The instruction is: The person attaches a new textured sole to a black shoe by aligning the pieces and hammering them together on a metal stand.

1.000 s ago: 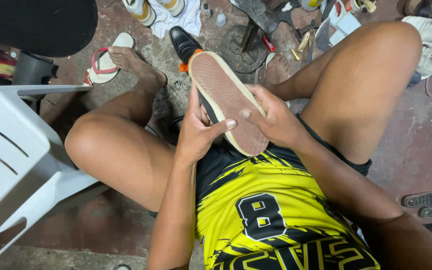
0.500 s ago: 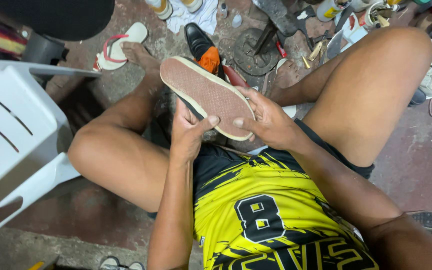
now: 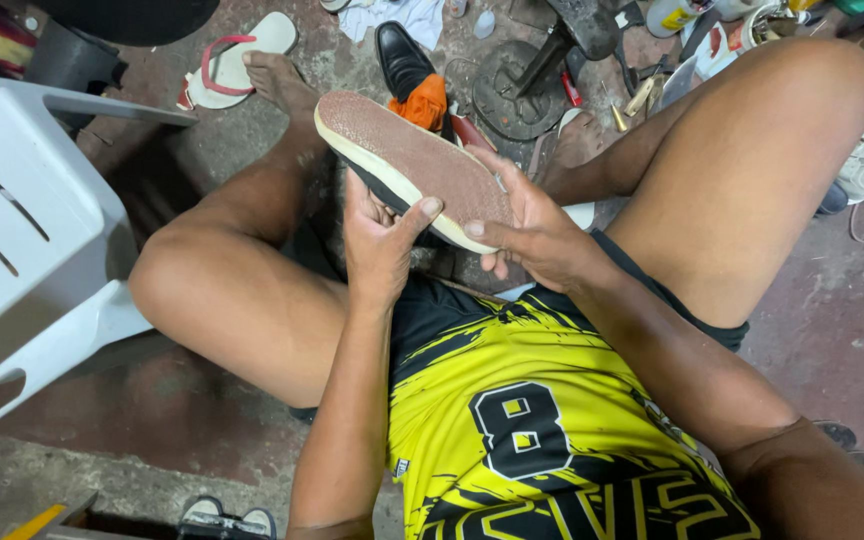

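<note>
Fingers [image 3: 422,210] of left hand [image 3: 377,245] & right hand [image 3: 537,235] clamp shoe [image 3: 412,165] sole-up; sole looks seated on upper, edge pressing prob. left.

A seated person wears a yellow jersey [image 3: 552,420] splashed with black streaks at the lower centre of the frame, a large black numeral outlined in white on its front. Dark shorts [image 3: 692,310] edge the thigh at right. Arms, legs and feet are bare.
</note>
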